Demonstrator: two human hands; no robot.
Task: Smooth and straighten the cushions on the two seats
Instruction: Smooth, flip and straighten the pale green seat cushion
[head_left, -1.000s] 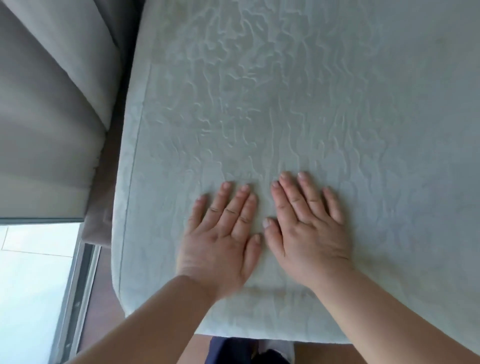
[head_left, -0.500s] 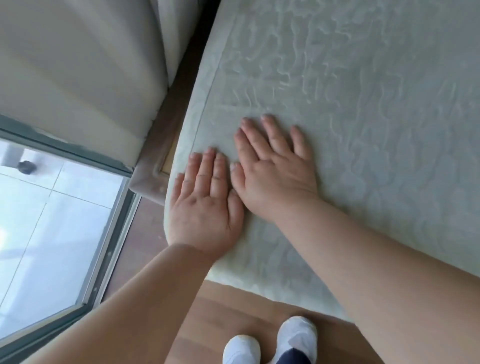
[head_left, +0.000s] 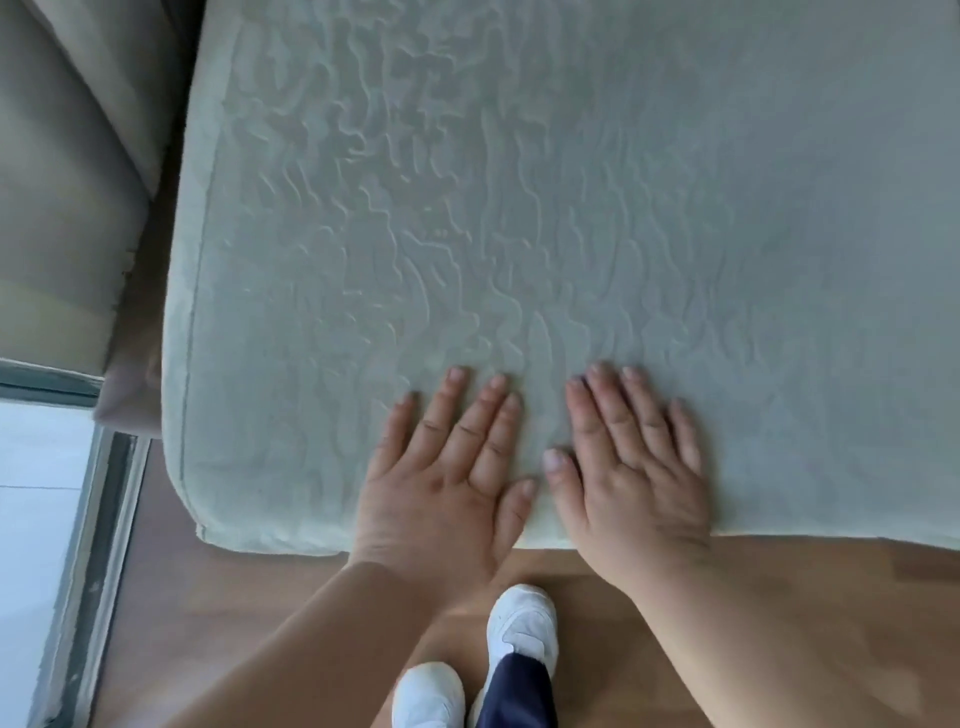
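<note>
A view straight down from a person's head onto a pale grey-green seat cushion (head_left: 519, 182) that fills most of the frame. Its front edge runs left to right across the lower part of the view, and its left edge runs from front to back, with a stitched seam just inside it. The two meet in a rounded front left corner. The cushion runs past the frame at the top and right, so its long axis cannot be told. Its cover is wrinkled, with small ridges lying mostly front to back, thickest in the left and middle parts.

Both hands lie palm down on the cushion just inside its front edge, side by side and near each other, thumbs inward but not touching. The left hand (head_left: 447, 483) and the right hand (head_left: 634, 478) have straight, slightly spread fingers pointing toward the cushion's back. Neither grip closes on anything; the palms press flat on the fabric.

Below the front edge is a wooden floor (head_left: 208, 623), with two white shoes (head_left: 522, 623) and a navy trouser leg (head_left: 514, 691). A bright window pane (head_left: 31, 519) lies at the lower left, with beige fabric (head_left: 62, 156) above it.
</note>
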